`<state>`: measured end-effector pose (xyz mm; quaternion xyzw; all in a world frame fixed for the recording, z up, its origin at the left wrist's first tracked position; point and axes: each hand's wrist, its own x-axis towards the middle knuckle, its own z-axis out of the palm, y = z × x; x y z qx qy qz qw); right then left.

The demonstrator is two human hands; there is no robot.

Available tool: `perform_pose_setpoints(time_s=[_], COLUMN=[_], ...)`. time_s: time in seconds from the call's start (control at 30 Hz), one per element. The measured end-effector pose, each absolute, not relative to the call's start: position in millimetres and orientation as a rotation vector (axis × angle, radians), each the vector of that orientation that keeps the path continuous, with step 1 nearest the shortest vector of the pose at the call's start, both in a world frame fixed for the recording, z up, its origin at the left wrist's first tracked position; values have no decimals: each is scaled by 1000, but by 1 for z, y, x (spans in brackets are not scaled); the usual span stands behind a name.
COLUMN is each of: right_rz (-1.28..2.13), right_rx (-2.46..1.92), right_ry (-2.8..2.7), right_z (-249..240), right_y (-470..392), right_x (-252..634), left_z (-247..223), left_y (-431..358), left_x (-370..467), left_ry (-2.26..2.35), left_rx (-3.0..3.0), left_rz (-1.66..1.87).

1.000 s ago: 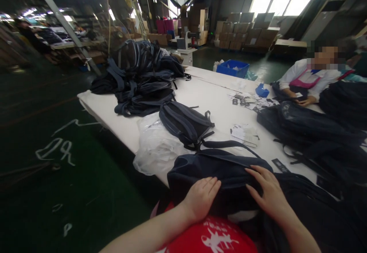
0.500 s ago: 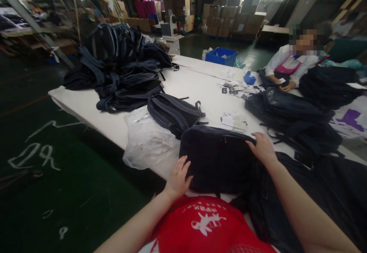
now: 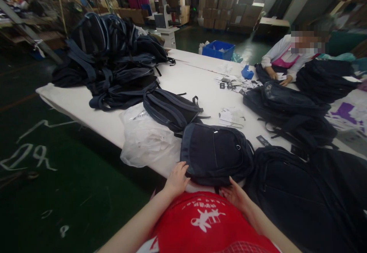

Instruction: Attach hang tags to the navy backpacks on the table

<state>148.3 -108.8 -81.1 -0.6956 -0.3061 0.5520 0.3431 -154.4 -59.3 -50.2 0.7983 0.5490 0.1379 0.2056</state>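
Observation:
A dark navy backpack [image 3: 215, 151] lies flat at the table's near edge, its front pocket with a curved zipper and a small ring facing up. My left hand [image 3: 177, 176] rests at its lower left corner, fingers loosely spread against the fabric. Near the lower right edge is my right hand [image 3: 233, 193], thumb raised and fingers apart, some fingertips partly hidden by the bag's edge. Just beyond, a second backpack [image 3: 172, 107] lies with its straps up, beside a clear plastic bag [image 3: 149, 140].
Dark backpacks are piled on the white table [image 3: 195, 81] at the far left and along the right [image 3: 289, 104]. Paper tags [image 3: 232, 117] lie mid-table. Across it, a person [image 3: 286, 58] handles a bag. A blue crate [image 3: 218, 49] stands beyond.
The backpack before me now shows its pocketed front instead of a plain dark face. My right hand has moved from its upper right corner down to its lower edge. The view has shifted slightly.

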Motion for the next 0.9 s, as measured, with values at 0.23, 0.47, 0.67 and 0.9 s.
perform_pose_setpoints(time_s=[0.23, 0.47, 0.67, 0.9], right_rz=[1264, 1202, 1299, 1230], right_rx=[-1755, -1331, -1263, -1726], right_ry=[-423, -610, -688, -1066], right_z=[-44, 141, 188, 130], right_y=[-62, -25, -26, -11], right_x=[163, 159, 131, 149], left_z=[-9, 157, 205, 133], left_y=[-35, 2, -3, -5], left_x=[-123, -111, -104, -85], left_ry=[1270, 1072, 883, 836], left_rx=[2340, 2423, 2162, 1266], left_rz=[462, 638, 377, 541])
